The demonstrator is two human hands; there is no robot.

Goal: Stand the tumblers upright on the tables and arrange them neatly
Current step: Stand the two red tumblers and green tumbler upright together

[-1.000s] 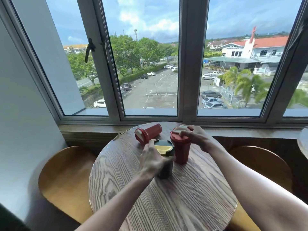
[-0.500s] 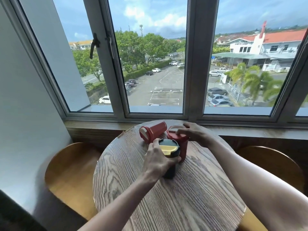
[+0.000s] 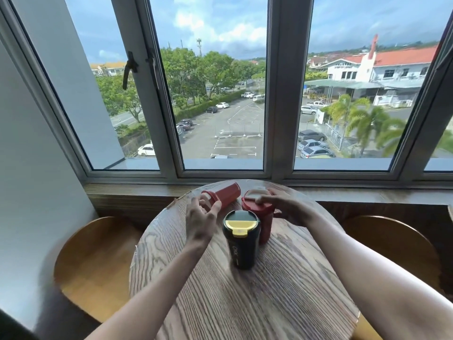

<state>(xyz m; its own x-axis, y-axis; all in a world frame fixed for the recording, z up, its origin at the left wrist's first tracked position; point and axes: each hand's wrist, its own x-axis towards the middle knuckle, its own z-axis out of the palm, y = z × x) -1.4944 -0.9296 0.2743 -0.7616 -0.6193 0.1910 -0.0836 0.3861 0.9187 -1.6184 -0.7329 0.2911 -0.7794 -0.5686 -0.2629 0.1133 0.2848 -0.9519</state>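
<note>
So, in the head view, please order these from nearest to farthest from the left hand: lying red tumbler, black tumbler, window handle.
1. Lying red tumbler, at the left hand's fingertips, table's far side.
2. Black tumbler, upright, just right of the hand.
3. Window handle, far up on the left frame.

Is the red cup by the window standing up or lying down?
Lying down. The far red cup rests on its side on the table, lid toward the open left hand reaching for it.
</note>
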